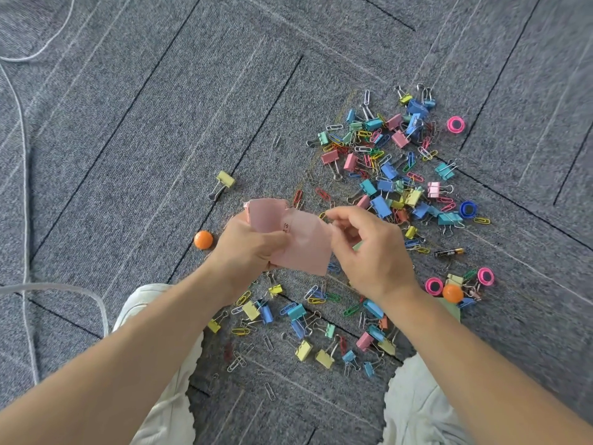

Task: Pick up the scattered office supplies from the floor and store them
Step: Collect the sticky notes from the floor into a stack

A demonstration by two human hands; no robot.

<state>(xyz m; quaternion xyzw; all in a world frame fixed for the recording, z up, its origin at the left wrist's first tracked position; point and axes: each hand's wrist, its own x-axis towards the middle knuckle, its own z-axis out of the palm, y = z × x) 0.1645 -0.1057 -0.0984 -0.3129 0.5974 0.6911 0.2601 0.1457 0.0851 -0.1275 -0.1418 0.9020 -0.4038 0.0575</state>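
Observation:
My left hand grips a pink sticky-note pad, still in a clear plastic wrapper, above the grey carpet. My right hand pinches the wrapper's right edge between thumb and forefinger. Several coloured binder clips and paper clips lie scattered on the carpet beyond the hands, and more lie below them. A lone yellow binder clip sits to the left of the heap. A black battery lies at the right.
Round magnets lie about: orange, orange, pink, pink, pink, blue. White cables run along the left. My white shoes and pale trouser legs flank the lower clips.

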